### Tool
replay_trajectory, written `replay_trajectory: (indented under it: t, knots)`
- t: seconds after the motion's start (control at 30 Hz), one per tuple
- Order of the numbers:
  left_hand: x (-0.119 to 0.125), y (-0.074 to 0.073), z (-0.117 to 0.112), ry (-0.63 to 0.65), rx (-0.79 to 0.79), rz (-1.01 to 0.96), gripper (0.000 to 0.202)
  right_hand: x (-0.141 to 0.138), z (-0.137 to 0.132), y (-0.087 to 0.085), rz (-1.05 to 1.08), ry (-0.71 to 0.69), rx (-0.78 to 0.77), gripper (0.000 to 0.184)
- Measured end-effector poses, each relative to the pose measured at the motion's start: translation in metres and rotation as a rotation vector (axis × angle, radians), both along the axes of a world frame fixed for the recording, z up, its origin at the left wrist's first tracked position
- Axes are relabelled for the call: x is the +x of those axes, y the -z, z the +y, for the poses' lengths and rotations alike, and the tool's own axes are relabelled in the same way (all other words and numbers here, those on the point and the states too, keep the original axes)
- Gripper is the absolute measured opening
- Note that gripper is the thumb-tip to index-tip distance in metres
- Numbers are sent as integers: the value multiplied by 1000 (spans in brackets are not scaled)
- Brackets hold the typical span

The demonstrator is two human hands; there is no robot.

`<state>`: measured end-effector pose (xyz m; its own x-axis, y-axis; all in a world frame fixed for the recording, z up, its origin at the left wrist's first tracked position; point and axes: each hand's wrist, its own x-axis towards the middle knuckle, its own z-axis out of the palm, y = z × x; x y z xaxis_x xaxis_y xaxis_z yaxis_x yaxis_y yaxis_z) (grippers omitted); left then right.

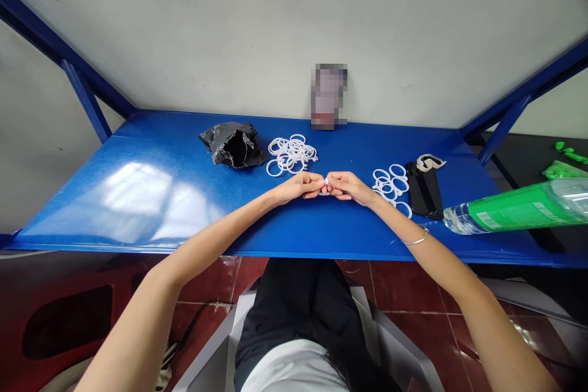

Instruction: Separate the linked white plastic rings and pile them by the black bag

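Observation:
My left hand (pixel 303 185) and my right hand (pixel 344 185) meet over the middle of the blue table, fingertips pinched together. Between them they grip a small white plastic ring (pixel 326 182), mostly hidden by the fingers. Just beyond my left hand lies a heap of white rings with small eyelets, like curtain rings (pixel 293 153). A second, looser group of white rings (pixel 390 184) is spread to the right of my right hand, partly behind the wrist.
A torn black plastic bag (pixel 233 146) lies open at back left. A blurred-out upright object (pixel 328 98) leans on the wall. At right are a black phone-like slab (pixel 425 190), a beige strap-like item (pixel 430 162) and a green-labelled bottle (pixel 519 207) on the blue table (pixel 285 233).

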<state>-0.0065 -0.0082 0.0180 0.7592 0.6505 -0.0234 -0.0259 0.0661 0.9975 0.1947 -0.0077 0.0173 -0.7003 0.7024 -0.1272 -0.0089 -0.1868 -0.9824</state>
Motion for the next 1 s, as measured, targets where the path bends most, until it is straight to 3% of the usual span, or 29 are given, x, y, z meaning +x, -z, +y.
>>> replay_trajectory:
  t: [0.2,0.37,1.0]
  knots:
    - [0,3,2,-7,-86,-13,48,2,1,-3,-13,-42,31,37]
    - [-1,4,3,30,-179,-69,46,1,-1,-3,18,-59,-31,34]
    - [3,2,-1,46,-238,-151,46,3,1,2,130,-124,-147,36]
